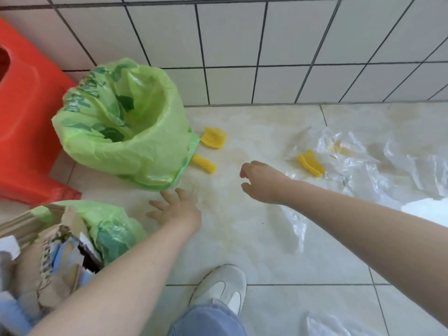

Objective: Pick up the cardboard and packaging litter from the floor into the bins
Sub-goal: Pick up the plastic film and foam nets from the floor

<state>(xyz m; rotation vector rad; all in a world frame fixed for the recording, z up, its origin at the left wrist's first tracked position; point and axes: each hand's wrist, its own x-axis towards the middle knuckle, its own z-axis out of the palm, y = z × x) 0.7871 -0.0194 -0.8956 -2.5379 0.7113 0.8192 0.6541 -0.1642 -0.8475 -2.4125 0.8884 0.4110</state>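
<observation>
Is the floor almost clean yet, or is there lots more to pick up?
Partly done: the near bin is already stuffed with torn cardboard. Right now both the left hand and the right hand are empty, reaching low over the floor. Still left: three yellow pieces and the clear plastic wrap. The far bin looks nearly empty.

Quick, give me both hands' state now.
Left hand: open, fingers spread, holding nothing.
Right hand: open, fingers loosely curled, holding nothing.

Stool: I see an orange plastic stool point(26, 112) at far left, against the wall.
Wall: white tiles point(242, 32), dark grout.
Shoe: white sneaker point(221, 287) on the floor point(303, 263).
</observation>
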